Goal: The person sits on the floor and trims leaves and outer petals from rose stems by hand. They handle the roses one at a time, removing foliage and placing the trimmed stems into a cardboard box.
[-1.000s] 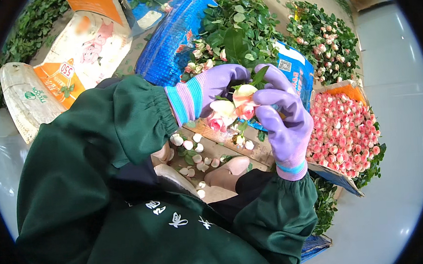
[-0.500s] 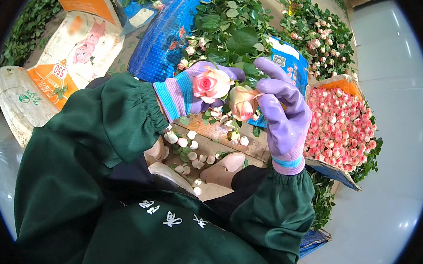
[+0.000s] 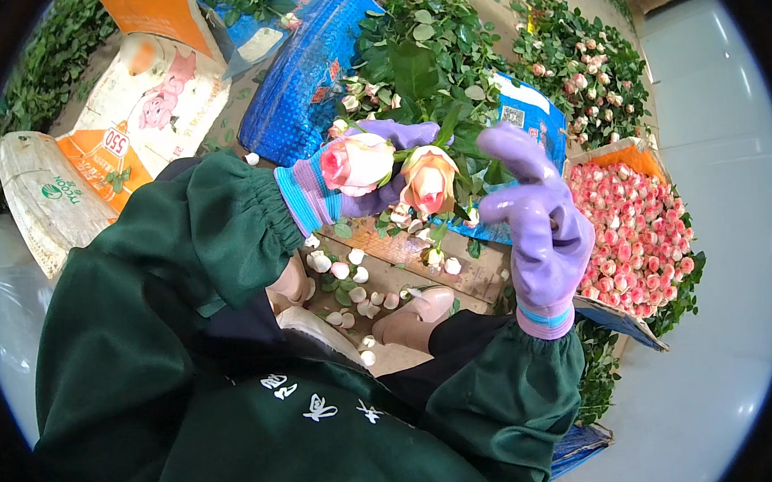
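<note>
My left hand (image 3: 364, 204), in a purple rubber-coated glove with a striped cuff, is closed round the stems of two roses. One is a pale pink rose (image 3: 365, 163) with a deeper pink heart; beside it is a peach-pink rose (image 3: 429, 181). Their blooms partly cover the hand, and green leaves show behind them. Just right of the blooms and apart from them is my right hand (image 3: 546, 222), gloved alike. Its forefinger and thumb are spread, the other fingers loosely bent, and I see nothing held there.
Loose petals (image 3: 359, 275) lie near my shoes (image 3: 419, 317). A box packed with pink roses (image 3: 633, 235) stands right, with more leafy roses (image 3: 583, 70) behind. Ahead are a blue wrap (image 3: 309, 64) and leafy stems (image 3: 426, 35). White-and-orange cardboard (image 3: 152, 105) lies left.
My right hand has drawn away from the peach-pink rose, to the right and slightly down, and its fingers have parted. The two roses have shifted slightly left and turned in my left hand.
</note>
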A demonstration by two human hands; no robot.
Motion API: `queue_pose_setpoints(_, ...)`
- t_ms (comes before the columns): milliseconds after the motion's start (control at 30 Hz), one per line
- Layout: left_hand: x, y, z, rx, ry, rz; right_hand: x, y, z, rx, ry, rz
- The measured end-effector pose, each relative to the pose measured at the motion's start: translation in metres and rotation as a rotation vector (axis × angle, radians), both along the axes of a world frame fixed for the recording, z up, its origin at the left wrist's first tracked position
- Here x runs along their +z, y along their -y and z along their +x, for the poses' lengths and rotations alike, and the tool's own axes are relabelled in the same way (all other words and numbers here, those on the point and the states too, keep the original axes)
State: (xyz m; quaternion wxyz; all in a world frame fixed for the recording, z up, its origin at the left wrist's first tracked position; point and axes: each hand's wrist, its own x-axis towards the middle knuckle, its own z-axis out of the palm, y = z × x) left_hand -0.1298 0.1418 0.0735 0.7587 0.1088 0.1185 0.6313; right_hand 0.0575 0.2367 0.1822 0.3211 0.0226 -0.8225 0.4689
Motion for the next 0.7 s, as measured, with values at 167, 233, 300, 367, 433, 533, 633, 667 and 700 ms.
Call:
queue_pose_setpoints(167, 0.009, 0.000, 0.010, 0.075, -0.254, -0.071, 0.001, 0.010, -0.009, -0.122, 0.019, 0.221)
queue_pose_setpoints(233, 0.006, -0.003, 0.010, 0.069, -0.183, -0.196, 0.003, 0.016, -0.015, -0.150, 0.038, 0.347)
queue_pose_setpoints(300, 0.011, 0.000, 0.010, 0.064, -0.134, -0.168, 0.002, 0.017, -0.015, -0.202, 0.048, 0.420)
queue_pose_setpoints(367, 0.010, 0.001, 0.011, 0.096, -0.159, -0.122, 0.002, 0.016, -0.015, -0.205, 0.056, 0.428)
queue_pose_setpoints(433, -0.001, -0.001, 0.006, 0.071, -0.130, 0.015, -0.002, 0.016, -0.015, -0.241, 0.039, 0.450)
queue_pose_setpoints(533, -0.011, -0.001, 0.008, 0.213, -0.602, 0.197, -0.004, 0.016, -0.014, -0.238, -0.006, 0.385)
queue_pose_setpoints(633, -0.012, -0.001, 0.008, 0.186, -0.577, 0.140, -0.002, 0.012, -0.016, -0.164, 0.024, 0.463)
queue_pose_setpoints(667, -0.011, 0.000, 0.008, 0.182, -0.565, 0.151, 0.000, 0.012, -0.016, -0.175, 0.029, 0.498)
queue_pose_setpoints(700, -0.005, 0.001, 0.009, 0.174, -0.551, 0.162, 0.001, 0.012, -0.016, -0.189, 0.036, 0.533)
